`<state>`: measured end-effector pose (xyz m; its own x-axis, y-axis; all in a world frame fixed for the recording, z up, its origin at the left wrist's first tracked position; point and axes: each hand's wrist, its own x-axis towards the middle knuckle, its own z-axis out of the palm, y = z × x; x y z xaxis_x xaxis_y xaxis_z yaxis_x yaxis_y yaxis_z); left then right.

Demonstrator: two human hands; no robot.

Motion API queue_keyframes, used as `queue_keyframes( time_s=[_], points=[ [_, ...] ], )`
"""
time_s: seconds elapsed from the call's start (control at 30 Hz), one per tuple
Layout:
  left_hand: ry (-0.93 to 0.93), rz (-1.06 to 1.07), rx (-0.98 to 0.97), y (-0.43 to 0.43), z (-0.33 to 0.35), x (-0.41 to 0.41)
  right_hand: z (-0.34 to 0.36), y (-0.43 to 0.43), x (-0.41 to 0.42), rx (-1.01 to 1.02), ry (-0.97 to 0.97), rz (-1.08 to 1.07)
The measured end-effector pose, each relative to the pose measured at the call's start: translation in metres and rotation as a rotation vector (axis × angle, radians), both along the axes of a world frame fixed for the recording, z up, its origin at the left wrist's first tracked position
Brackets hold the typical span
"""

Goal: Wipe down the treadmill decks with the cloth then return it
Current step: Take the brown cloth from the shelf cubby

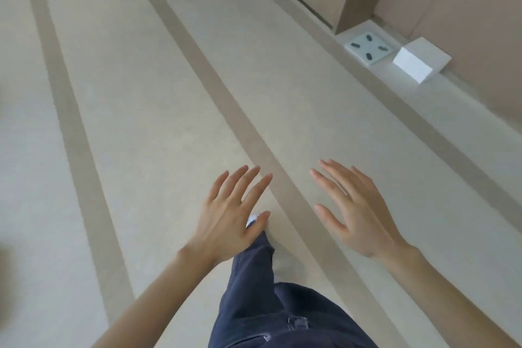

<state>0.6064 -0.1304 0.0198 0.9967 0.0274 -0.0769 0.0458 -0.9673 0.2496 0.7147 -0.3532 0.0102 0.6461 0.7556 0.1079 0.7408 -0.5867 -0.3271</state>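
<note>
Neither the cloth nor the treadmill decks are showing up here; left hand point(226, 217) and right hand point(356, 212) are hovering spread, holding nothing.

Both hands out front, left point(226, 215), right point(356, 212), fingers spread, empty.

Scale point(368, 49) beside white box point(421, 61)

The single wide-angle camera, worn on my head, faces forward and steeply down, holding my left hand point(226, 220) and right hand point(358, 215) close at lower centre, the striped floor point(135, 99) farther below, and the wall point(466, 22) at upper right.
</note>
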Motion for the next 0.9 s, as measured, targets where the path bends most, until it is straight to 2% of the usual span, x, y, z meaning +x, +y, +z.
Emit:
queue_keyframes(
  time_s=[0.2,0.33,0.53,0.73,0.9],
  points=[
    [0.000,-0.083,0.007,-0.009,-0.015,0.099,-0.021,-0.014,0.064,-0.018,0.011,-0.105],
    [0.007,-0.113,0.003,0.000,-0.022,0.176,-0.020,-0.003,0.138,-0.084,0.039,-0.120],
    [-0.109,-0.165,-0.004,0.029,-0.007,0.305,0.000,0.004,0.264,-0.178,0.046,-0.094],
    [-0.122,-0.202,-0.016,0.040,-0.003,0.406,0.011,0.020,0.363,-0.082,-0.021,-0.156],
    [-0.080,-0.195,-0.005,0.056,-0.024,0.480,-0.011,0.040,0.439,-0.061,-0.002,-0.164]
  ],
)
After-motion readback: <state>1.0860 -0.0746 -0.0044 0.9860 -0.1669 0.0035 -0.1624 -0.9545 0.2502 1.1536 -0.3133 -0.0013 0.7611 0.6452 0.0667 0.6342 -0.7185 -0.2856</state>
